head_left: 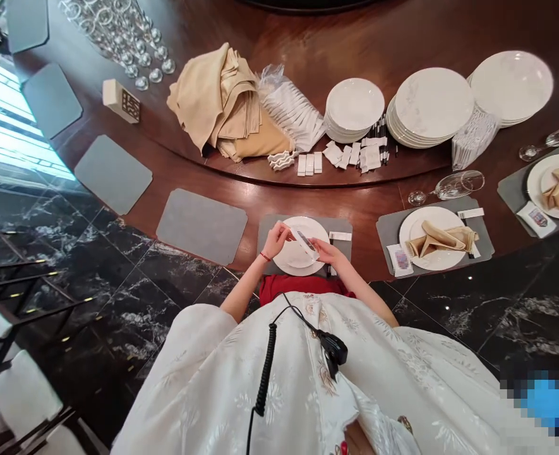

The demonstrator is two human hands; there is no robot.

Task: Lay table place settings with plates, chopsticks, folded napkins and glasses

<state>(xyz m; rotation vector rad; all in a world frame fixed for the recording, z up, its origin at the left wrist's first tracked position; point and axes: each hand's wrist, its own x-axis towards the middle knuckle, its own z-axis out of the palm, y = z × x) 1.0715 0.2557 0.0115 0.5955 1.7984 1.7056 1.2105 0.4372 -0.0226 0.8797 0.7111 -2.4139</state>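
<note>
Both hands are holding a narrow white packet (305, 242) btwn them: L hand (275, 240) pinching one end, R hand (329, 251) the other, over the bare plate (298, 260) on a grey mat (342, 223). Risk, imo: a pinch slipping and the packet dropping onto the china. Next plate (433, 260) is carrying a folded napkin (443, 239).

A white plate (295, 260) sits on a grey placemat (343, 224), the table (260, 196) is red-brown wood, the napkins (227, 107) beige, and the floor (132, 278) black marble with white veins.
</note>
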